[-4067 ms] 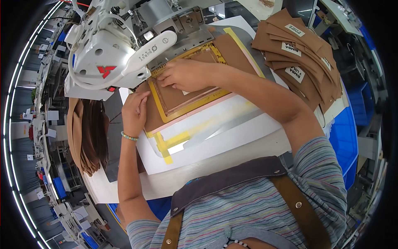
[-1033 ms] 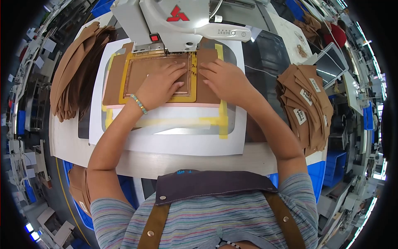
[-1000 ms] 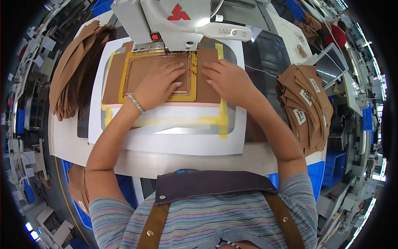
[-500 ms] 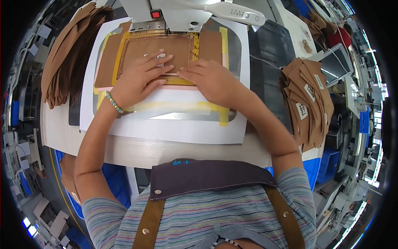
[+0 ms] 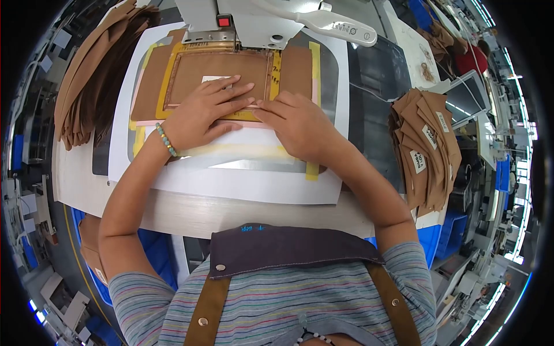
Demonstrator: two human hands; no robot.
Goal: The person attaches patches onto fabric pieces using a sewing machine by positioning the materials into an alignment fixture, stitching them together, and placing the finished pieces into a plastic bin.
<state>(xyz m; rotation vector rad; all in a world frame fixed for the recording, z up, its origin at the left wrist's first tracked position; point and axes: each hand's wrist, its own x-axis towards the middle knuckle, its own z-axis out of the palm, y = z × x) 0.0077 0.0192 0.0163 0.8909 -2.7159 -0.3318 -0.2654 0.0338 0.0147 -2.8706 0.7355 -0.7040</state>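
I have a yellow frame (image 5: 276,83) with black markings, brown fabric (image 5: 297,72) and a white sewing machine (image 5: 262,26) with a red switch (image 5: 224,22). My beaded bracelet (image 5: 165,139) is turquoise and gold, my shirt (image 5: 283,300) grey-blue with thin multicoloured stripes, my apron bib (image 5: 288,251) dark purple, its straps (image 5: 204,305) olive-brown.

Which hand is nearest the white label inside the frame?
Left hand, with the beaded bracelet: it partly covers the white label; the right hand sits at the near edge of the yellow frame.

Pale table (image 5: 184,216): white sheet (image 5: 231,187) centrally, brown stack (image 5: 430,179) at right (white labels (image 5: 417,161) showing).
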